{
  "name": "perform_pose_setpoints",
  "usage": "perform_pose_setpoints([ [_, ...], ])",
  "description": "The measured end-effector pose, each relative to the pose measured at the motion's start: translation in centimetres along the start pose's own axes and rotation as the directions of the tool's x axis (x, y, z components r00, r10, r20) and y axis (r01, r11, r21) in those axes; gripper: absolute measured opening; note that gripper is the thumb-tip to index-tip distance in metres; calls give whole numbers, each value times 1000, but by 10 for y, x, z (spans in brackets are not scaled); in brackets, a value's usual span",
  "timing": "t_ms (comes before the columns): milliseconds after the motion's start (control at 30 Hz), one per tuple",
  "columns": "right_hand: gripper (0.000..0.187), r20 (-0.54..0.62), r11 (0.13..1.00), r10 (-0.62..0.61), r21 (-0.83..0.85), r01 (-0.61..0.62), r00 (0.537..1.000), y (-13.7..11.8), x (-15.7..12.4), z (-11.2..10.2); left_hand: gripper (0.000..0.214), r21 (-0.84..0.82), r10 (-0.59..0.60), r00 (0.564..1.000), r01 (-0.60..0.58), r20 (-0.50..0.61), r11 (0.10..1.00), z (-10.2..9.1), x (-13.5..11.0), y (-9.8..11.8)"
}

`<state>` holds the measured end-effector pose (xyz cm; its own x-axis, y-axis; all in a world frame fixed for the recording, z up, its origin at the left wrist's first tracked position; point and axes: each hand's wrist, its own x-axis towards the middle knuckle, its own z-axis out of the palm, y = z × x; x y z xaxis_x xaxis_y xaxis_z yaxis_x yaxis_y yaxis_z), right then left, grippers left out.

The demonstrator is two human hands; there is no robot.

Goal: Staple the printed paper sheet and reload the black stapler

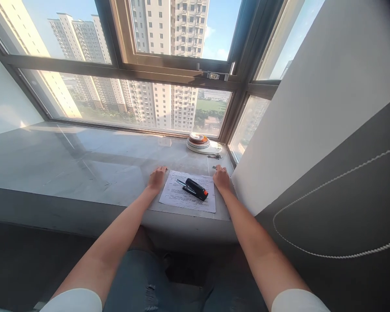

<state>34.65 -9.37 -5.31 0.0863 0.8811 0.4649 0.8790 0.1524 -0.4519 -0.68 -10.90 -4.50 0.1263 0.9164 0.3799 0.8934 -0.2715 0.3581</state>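
Observation:
A black stapler [195,189] with a bit of red at one end lies across printed paper sheets [170,201] on the grey sill [123,173]. Its metal arm sticks out from the body toward the upper left. Just left of the sheets' upper corner rests my left hand [156,178], closed, with a tiny dark tip showing at its fingers. My right hand [221,177] is closed too, beside the sheets' right edge. A small dark piece pokes out from its fingertips. Both pieces are too small to name.
Stacked round dishes [199,144] stand in the far right corner, with a small dark tangled item [215,157] before them. A window frame [139,76] borders the sill's back. A wall [299,99] rises close on the right, where a beaded cord [312,253] hangs.

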Motion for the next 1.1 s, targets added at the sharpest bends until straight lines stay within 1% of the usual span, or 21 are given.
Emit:
perform_pose_setpoints([
  [67,30,-61,988,-32,150,41,998,-8,-6,-7,35,-1,66,998,-66,-24,998,-5,-15,12],
  [133,27,-118,943,-60,320,95,991,-21,-18,-15,40,-16,134,990,-135,-50,991,-9,-30,21],
  [167,28,-121,912,-89,388,130,989,-28,-26,-18,41,-25,162,985,-164,-55,986,-11,-37,24],
  [200,31,-92,880,-157,438,181,983,-35,-35,-21,41,-36,185,981,-187,-53,982,-12,-42,27],
  [233,34,-47,850,-246,470,239,968,-42,-44,-23,40,-54,209,977,-211,-45,976,-14,-47,28],
  [300,31,51,808,-399,493,324,916,-54,-61,-27,37,-96,246,969,-249,-36,964,-14,-52,29],
  [333,29,89,804,-443,480,351,892,-59,-67,-28,35,-113,260,965,-262,-36,958,-14,-52,29],
  [367,30,118,811,-463,457,366,878,-63,-73,-29,34,-124,273,961,-275,-33,953,-13,-53,29],
  [433,38,156,835,-465,404,373,871,-67,-78,-30,35,-136,300,954,-298,-10,945,-12,-52,29],
  [500,41,178,846,-458,387,366,871,-69,-80,-30,37,-152,306,952,-300,13,942,-12,-51,31],
  [567,40,187,839,-463,407,361,866,-69,-79,-30,35,-182,277,961,-271,8,945,-13,-50,35],
  [667,39,183,823,-477,435,364,859,-69,-78,-31,23,-246,221,975,-220,-22,944,-13,-45,39],
  [733,39,177,818,-483,442,369,858,-69,-77,-31,17,-314,223,974,-227,-50,922,-11,-40,41],
  [800,38,171,811,-490,449,376,855,-69,-77,-31,13,-390,252,965,-261,-75,883,-7,-33,43],
  [833,38,168,808,-493,452,378,854,-69,-77,-31,11,-422,274,959,-278,-70,863,-4,-29,43],
  [900,37,163,805,-494,457,378,854,-69,-77,-31,10,-454,304,952,-281,-22,846,1,-23,44],
  [1000,38,165,806,-492,459,375,855,-69,-77,-31,12,-461,299,952,-234,73,856,6,-18,44],
  [1100,37,165,800,-500,465,380,850,-69,-77,-33,13,-503,283,955,-199,95,841,8,-15,43],
])
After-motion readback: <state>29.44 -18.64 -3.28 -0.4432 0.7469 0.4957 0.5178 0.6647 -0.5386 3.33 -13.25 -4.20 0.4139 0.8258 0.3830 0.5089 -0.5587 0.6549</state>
